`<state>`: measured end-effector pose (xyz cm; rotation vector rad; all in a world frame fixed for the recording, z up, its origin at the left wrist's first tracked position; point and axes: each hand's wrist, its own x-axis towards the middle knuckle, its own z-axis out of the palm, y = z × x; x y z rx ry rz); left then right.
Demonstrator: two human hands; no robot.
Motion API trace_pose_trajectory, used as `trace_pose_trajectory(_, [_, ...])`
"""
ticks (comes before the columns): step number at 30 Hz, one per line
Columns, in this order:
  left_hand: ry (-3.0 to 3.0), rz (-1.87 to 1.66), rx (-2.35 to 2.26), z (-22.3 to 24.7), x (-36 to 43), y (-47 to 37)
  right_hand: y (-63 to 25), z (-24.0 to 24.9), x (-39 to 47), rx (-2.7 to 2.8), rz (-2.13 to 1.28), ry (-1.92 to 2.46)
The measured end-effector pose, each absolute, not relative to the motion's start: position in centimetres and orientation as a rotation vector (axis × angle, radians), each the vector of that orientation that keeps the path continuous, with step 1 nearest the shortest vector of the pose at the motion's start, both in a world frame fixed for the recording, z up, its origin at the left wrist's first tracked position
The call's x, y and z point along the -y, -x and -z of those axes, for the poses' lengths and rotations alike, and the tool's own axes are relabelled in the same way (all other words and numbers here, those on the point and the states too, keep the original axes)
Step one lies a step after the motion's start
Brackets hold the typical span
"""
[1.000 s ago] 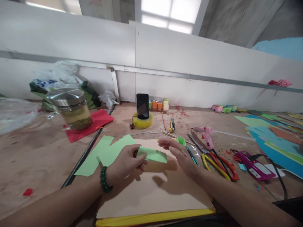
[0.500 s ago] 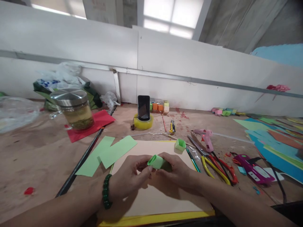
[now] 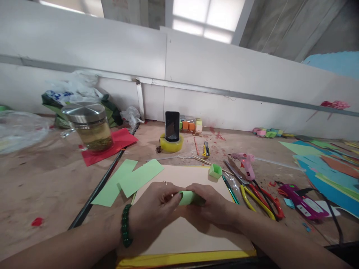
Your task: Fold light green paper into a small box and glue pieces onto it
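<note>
Between my two hands is a folded piece of light green paper [image 3: 188,198], held above a pale board [image 3: 179,231] with yellow edges. My left hand [image 3: 159,200], with a green bead bracelet at the wrist, pinches the paper's left end. Around its right end curl the fingers of my right hand [image 3: 213,203]; they hide part of the paper. A small open green paper box [image 3: 215,171] sits at the board's far right corner. Two flat green paper strips [image 3: 141,177] overlap at the left, partly on the board.
Right of the board lie scissors [image 3: 263,200], a pink glue gun [image 3: 245,164] and a purple device [image 3: 304,201]. A phone [image 3: 172,126] stands in a yellow tape roll [image 3: 171,145]. A lidded glass mug [image 3: 92,130] rests on red paper [image 3: 126,140]. Coloured sheets [image 3: 331,175] lie far right.
My left fingers have closed over the left end of the folded green paper, so its opening no longer shows. The whole view has shifted slightly.
</note>
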<state>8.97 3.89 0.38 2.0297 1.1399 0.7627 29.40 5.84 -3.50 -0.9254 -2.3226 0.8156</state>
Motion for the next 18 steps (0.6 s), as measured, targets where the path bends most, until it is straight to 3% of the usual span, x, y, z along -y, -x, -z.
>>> trace_pose_trajectory(7, [-1.931, -0.766, -1.155, -0.1, -3.8, -8.7, -29.4, 2.3, -5.1, 2.459, -0.685, 0.862])
trace_pose_trajectory(18, [-1.476, -0.59, -1.001, -0.2, -5.3, -8.6, -30.2, 3.0, -5.0, 2.747, -0.175, 0.717])
